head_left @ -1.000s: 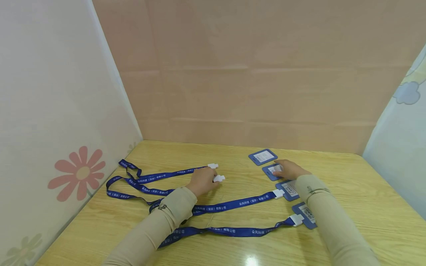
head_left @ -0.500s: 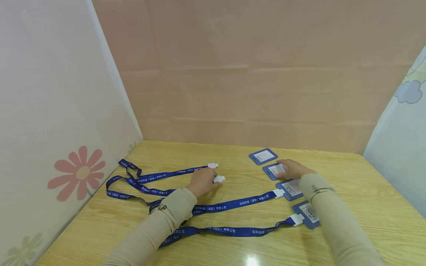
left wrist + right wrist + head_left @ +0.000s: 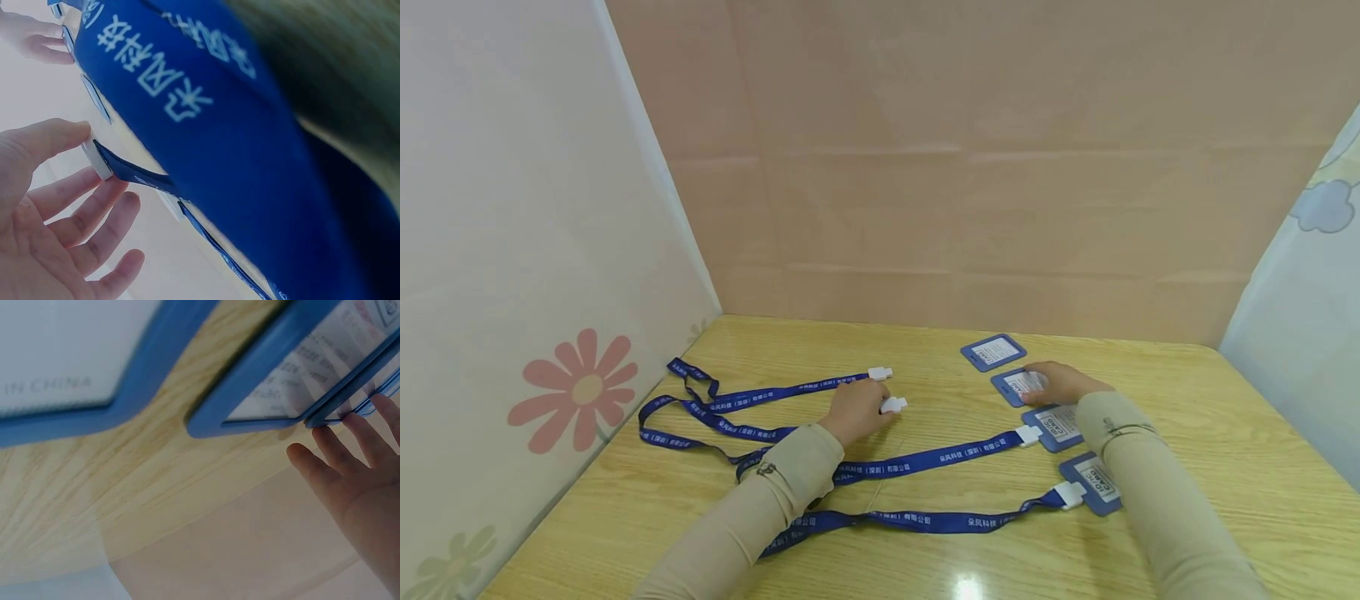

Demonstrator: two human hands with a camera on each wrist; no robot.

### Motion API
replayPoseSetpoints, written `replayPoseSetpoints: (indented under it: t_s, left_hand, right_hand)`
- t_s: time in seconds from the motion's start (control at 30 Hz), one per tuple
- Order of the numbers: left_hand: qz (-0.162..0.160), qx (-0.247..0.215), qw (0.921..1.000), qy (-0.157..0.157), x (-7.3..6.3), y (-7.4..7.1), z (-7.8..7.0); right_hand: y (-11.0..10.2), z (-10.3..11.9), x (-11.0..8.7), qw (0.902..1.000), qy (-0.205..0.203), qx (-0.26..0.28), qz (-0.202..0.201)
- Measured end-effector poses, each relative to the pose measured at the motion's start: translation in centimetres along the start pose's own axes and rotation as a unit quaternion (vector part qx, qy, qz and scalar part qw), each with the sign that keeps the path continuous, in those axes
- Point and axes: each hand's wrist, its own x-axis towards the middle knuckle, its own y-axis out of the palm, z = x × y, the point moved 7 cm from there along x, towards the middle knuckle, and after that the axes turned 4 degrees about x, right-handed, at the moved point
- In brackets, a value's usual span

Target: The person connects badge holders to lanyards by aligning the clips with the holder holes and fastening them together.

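In the head view, my left hand [image 3: 858, 411] pinches a white lanyard clip [image 3: 893, 404] between thumb and fingers, just above the table. A navy strap with white lettering trails from that clip in the left wrist view [image 3: 140, 175]. On the right, my right hand [image 3: 1067, 383] spans the end of a blue badge holder [image 3: 1013, 387], thumb on the near side and fingers at the far edge. The right wrist view shows its fingertips [image 3: 320, 436] against a holder's edge. Another blue badge holder [image 3: 993, 352] lies flat just behind.
Two badge holders [image 3: 1067, 422] [image 3: 1090, 482] lie near my right forearm, joined to white clips on navy lanyards [image 3: 925, 460] [image 3: 925, 523]. A further lanyard clip [image 3: 879, 374] lies behind my left hand. Fabric walls stand at the back [image 3: 970, 208] and both sides.
My right hand has shifted slightly right and away, uncovering more of the badge holder's card. The holder itself has barely moved. My left hand stays still with the clip.
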Motion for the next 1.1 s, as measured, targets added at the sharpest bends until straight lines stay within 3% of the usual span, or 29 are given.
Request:
replayPoseSetpoints:
  t_s: [0.37, 1.1]
  left_hand:
    - [0.004, -0.001, 1.0000, -0.006, 0.10, 0.55, 0.04]
    - [-0.010, -0.012, 0.9998, 0.012, 0.75, 0.39, -0.80]
  right_hand:
    - [0.05, 0.65, -0.38, 0.9994, -0.031, -0.015, -0.002]
    - [0.27, 0.86, -0.10, 0.9995, -0.022, -0.023, -0.004]
